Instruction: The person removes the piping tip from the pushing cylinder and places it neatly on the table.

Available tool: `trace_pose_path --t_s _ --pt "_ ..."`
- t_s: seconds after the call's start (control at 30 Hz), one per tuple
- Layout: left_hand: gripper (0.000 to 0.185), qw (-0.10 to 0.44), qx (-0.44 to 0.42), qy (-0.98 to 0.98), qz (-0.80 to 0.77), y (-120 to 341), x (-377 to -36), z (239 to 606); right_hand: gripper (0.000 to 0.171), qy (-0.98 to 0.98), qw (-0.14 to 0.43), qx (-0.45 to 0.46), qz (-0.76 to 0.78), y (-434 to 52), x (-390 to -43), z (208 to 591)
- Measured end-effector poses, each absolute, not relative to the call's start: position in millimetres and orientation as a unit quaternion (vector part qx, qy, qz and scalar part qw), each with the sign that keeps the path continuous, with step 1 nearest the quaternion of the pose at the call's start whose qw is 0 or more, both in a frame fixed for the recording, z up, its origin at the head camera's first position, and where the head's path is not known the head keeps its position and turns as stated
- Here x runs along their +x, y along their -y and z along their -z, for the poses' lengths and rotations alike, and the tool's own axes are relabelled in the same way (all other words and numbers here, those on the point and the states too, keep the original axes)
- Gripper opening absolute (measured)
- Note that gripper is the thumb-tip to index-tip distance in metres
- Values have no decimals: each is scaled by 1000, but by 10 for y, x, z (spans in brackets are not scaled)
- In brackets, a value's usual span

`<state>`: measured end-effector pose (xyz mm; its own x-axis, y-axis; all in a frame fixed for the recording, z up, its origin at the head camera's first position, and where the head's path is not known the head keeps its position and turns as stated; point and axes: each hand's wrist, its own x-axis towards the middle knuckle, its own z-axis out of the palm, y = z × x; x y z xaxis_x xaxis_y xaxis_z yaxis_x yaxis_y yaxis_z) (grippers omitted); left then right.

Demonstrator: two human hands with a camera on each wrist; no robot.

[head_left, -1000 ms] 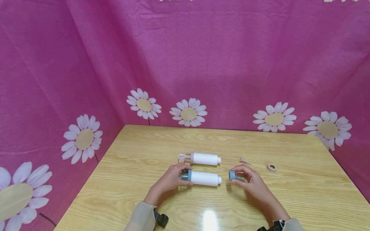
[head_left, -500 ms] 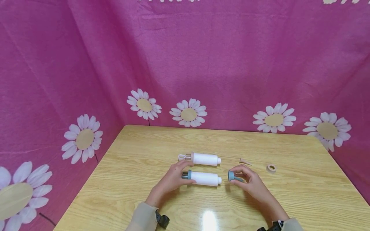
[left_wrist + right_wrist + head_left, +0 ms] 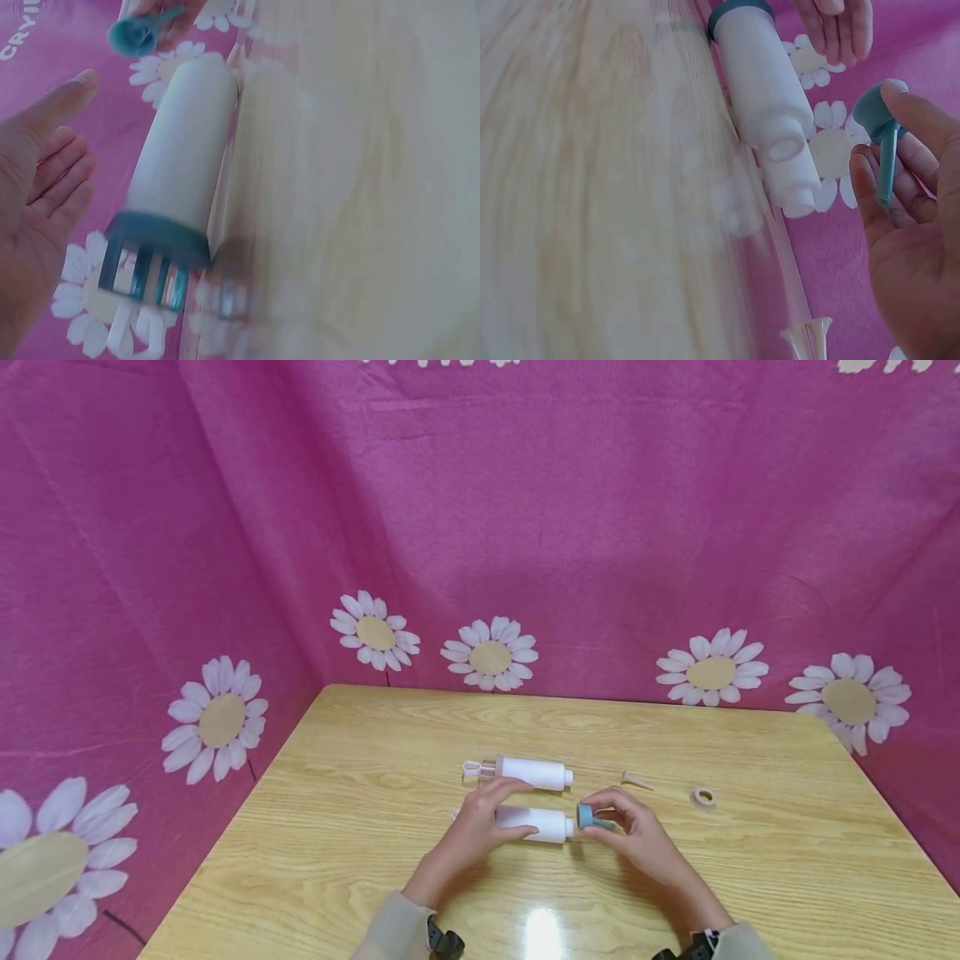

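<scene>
A white cylinder [image 3: 542, 823] with a blue collar [image 3: 154, 240] lies on the wooden table [image 3: 345, 793], its narrow tip pointing right. My left hand [image 3: 501, 814] hovers over its left half. In the left wrist view the fingers [image 3: 56, 169] are straight and a gap separates them from the cylinder [image 3: 184, 150]. My right hand [image 3: 609, 817] pinches a small blue cap with a stem [image 3: 584, 816], holding it just off the cylinder's tip [image 3: 799, 199]. In the right wrist view the thumb and fingers [image 3: 889, 142] curl around the blue piece [image 3: 876, 109].
A second white cylinder [image 3: 532, 772] with a beige collar and white handle lies just behind the first. A beige cone [image 3: 636, 779] and a beige ring [image 3: 703, 796] sit to the right. Pink daisy-print cloth [image 3: 225, 610] walls the table at the back and both sides.
My left hand slid right from the blue collar end to the cylinder's middle and loosened. My right hand carried the blue piece left, close to the cylinder's tip.
</scene>
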<state>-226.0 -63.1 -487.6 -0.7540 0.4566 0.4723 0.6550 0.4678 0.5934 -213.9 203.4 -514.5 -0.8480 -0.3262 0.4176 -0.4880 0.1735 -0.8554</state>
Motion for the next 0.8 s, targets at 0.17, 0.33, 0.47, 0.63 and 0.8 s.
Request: trace_pose_path --t_s 0.17,0.33,0.47,0.63,0.8 --pt "47 134 -347 839 398 511 -2226 4912 28 767 64 266 -581 -1958 -2144 5140" --pt "44 134 -357 833 401 414 -2195 4904 25 772 55 260 -577 -1904 -2131 5131" --pt "45 133 -360 835 394 356 -2187 4896 23 770 51 264 -578 -1871 -2124 5118" --pt "44 128 -370 830 397 316 -2193 4893 21 764 49 276 -581 -1848 -2118 5106" --pt "40 129 -375 826 401 306 -2205 4900 21 762 39 274 -585 -1850 -2106 5090"
